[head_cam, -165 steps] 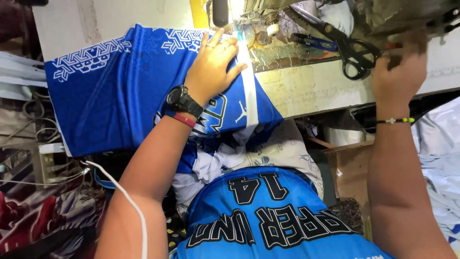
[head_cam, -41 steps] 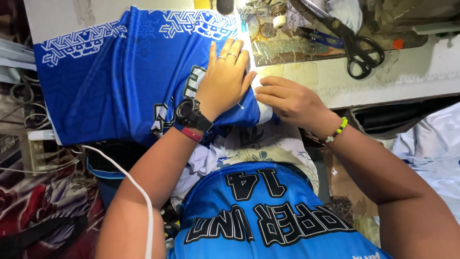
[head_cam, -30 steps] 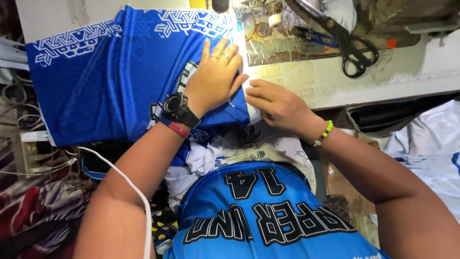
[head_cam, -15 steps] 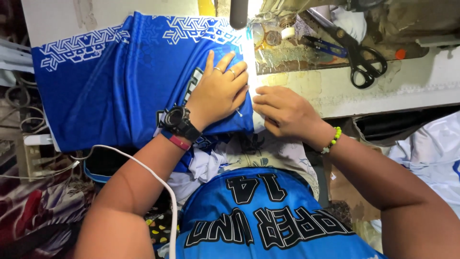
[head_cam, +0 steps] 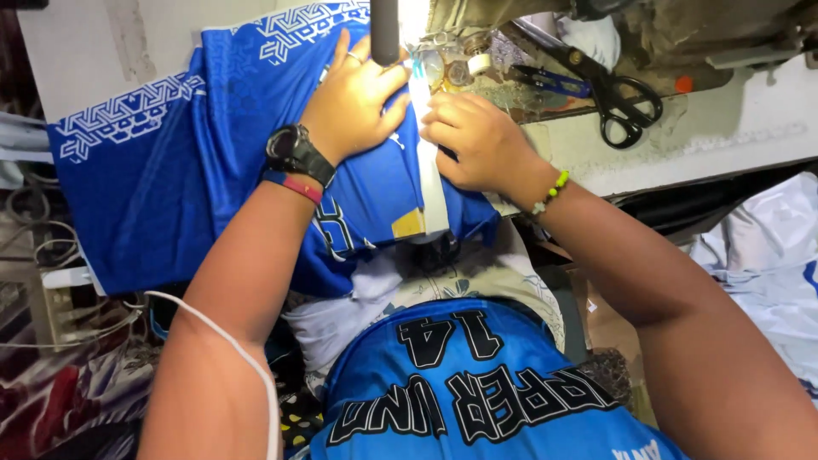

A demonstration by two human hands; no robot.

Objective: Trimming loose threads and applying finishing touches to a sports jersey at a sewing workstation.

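A blue sports jersey (head_cam: 162,196) with white patterned trim lies spread over a sewing table. My left hand (head_cam: 354,102), with a black wristwatch, presses flat on the blue cloth just left of the needle area. My right hand (head_cam: 473,140), with a beaded bracelet at the wrist, pinches the white edge strip (head_cam: 430,183) of the jersey and rests on the fabric right of it. The sewing machine (head_cam: 648,21) stands above both hands, its lamp glaring on the cloth.
Black scissors (head_cam: 618,89) lie on the table to the right of my right hand. A pile of white and blue garments (head_cam: 767,264) sits at the right. Another blue garment with dark lettering (head_cam: 460,392) lies in my lap. Cables (head_cam: 51,281) hang at the left.
My right hand came down from the machine top to the white strip. Both hands and the jersey have moved up toward the needle area, and the view has closed in.
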